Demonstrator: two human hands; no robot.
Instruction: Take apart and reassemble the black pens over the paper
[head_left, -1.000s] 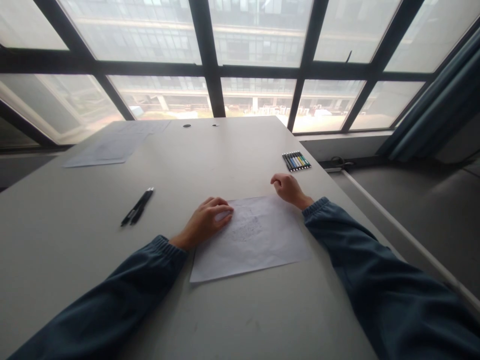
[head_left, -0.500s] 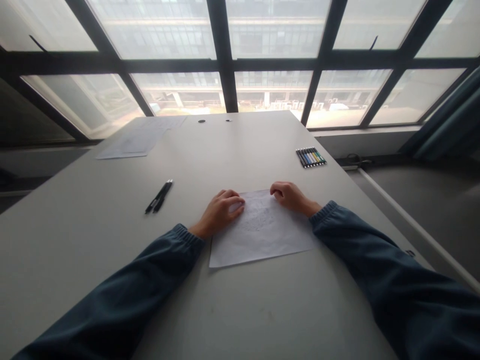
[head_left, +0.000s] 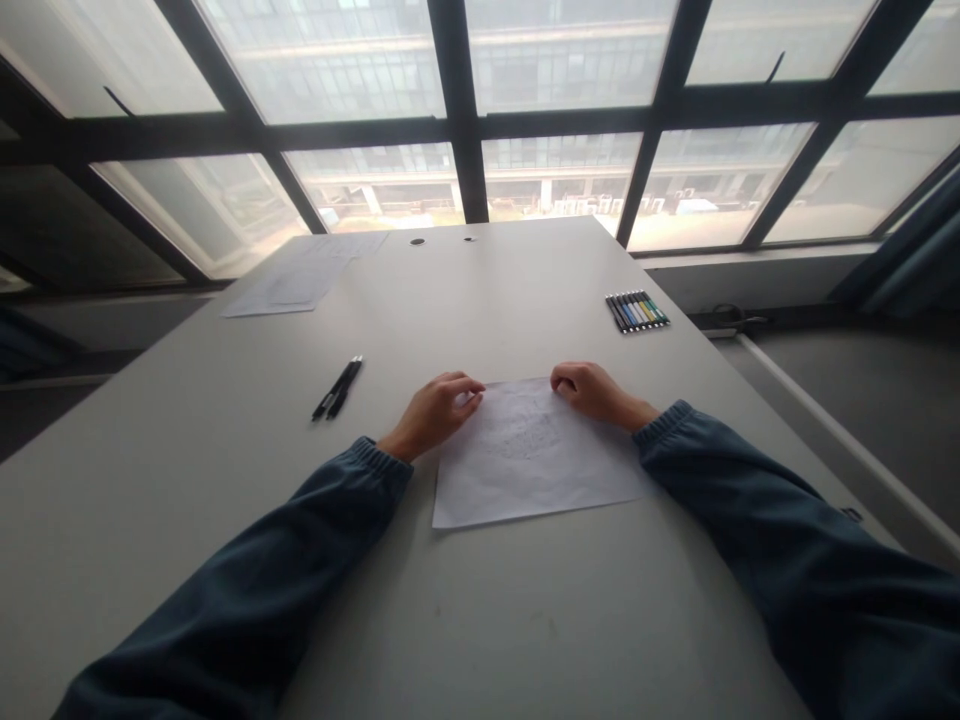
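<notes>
The left grip (head_left: 431, 412) rests by the sheet of paper's (head_left: 510, 485) far left part, loosely bent, thumb and forefinger nearly meeting; whether they pinch the paper I cannot tell. The right grip (head_left: 592, 390) is curled, its fingertips at the sheet's far edge and its wrist side over the sheet's right part; whether paper is caught inside that curl is hidden. The sheet lies flat on the desk (head_left: 480, 620) between the two and towards the wearer, faint marks (head_left: 525, 430) in the gap between the grips. Being touched on two sides probably keeps it steady and flat. Two black pens (head_left: 344, 388) lie to the left of the left grip, and a row of coloured pens (head_left: 637, 312) sits beyond the right grip, slightly to its right; both seem set there to be reachable yet off the paper. More papers (head_left: 281, 285) lie far beyond and left of the left grip, likely kept aside.

Compared with a second ago, the right grip has come in from beyond the sheet's far right corner to its far edge, while the left grip covers less of the paper.
</notes>
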